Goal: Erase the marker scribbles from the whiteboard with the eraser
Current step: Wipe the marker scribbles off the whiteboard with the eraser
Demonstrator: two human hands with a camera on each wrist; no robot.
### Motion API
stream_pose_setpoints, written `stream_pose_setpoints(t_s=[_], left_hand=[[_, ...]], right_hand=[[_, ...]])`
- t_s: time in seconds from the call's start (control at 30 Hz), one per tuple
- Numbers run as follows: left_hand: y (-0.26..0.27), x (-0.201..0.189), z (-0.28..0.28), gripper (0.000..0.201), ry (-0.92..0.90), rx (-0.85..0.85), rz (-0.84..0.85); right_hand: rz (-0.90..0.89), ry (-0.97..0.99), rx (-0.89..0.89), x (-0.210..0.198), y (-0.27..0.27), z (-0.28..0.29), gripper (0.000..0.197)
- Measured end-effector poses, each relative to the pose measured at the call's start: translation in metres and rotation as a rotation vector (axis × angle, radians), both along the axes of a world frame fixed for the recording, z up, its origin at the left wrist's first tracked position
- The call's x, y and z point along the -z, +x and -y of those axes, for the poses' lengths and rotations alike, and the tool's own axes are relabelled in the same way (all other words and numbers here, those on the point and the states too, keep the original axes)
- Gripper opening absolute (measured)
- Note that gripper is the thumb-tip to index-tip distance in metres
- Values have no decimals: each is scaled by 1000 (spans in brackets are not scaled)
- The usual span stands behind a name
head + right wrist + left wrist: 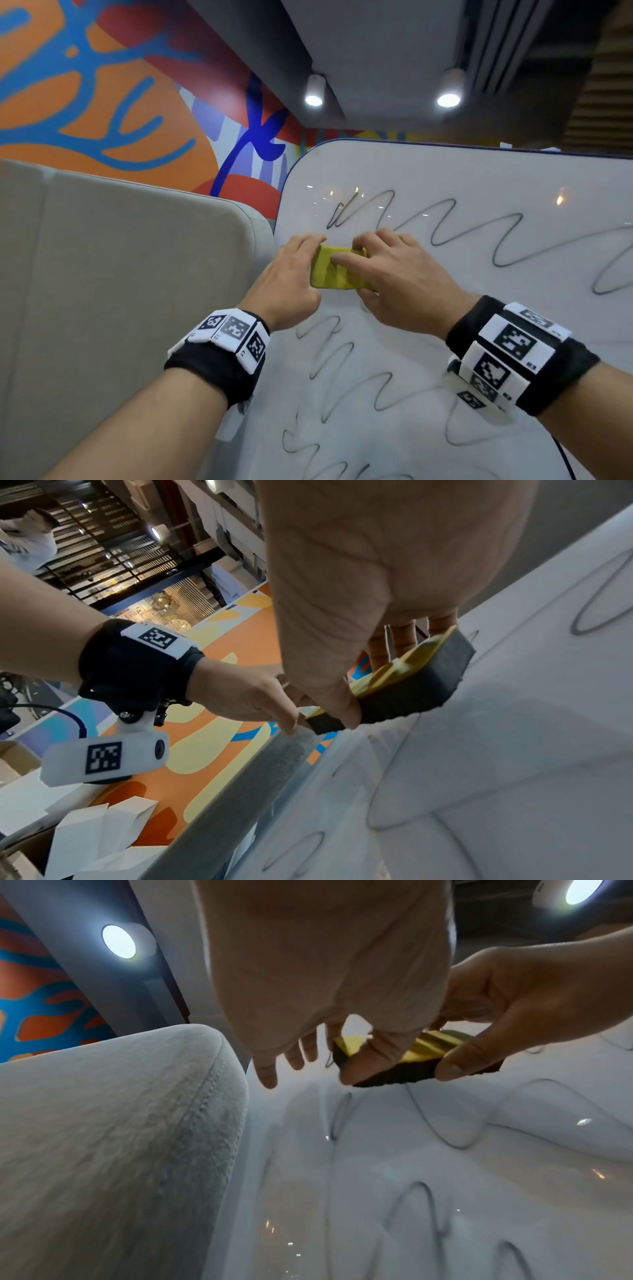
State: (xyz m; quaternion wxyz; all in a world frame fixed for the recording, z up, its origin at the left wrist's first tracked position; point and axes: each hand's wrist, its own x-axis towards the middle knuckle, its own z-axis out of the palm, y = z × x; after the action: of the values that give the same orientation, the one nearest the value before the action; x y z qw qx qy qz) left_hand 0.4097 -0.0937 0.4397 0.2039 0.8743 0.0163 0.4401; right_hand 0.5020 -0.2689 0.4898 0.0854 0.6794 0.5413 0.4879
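A white whiteboard (445,171) carries black wavy marker scribbles (445,222) across its top and more scribbles (342,359) lower down. Both hands hold a yellow eraser (337,274) at the board's upper left, between the two bands of lines. My left hand (287,281) pinches its left end, thumb on the near side. My right hand (400,274) grips it with the thumb near and the fingers over the far edge. In the wrist views the eraser's (424,1047) dark felt (411,693) faces the board (514,750), at or just off its surface.
A grey upholstered panel (120,274) stands right against the board's left edge, close to my left hand. Behind it is an orange, blue and red mural wall (102,85). White folded paper and boxes (103,831) lie below the panel.
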Motion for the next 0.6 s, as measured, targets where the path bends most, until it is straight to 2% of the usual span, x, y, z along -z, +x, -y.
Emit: stream_pose_setpoints(t_s=[0.1, 0.3, 0.43, 0.6], left_hand=[[13, -24, -14, 81, -43, -20, 68], [47, -73, -25, 73, -154, -140, 239], [61, -88, -27, 73, -285, -200, 272], [72, -90, -37, 75, -384, -150, 294]], right_hand=[[77, 63, 36, -22, 3, -3, 57], [195, 230, 100, -60, 19, -8, 60], [236, 226, 127, -63, 29, -16, 58], [254, 214, 129, -51, 34, -24, 59]])
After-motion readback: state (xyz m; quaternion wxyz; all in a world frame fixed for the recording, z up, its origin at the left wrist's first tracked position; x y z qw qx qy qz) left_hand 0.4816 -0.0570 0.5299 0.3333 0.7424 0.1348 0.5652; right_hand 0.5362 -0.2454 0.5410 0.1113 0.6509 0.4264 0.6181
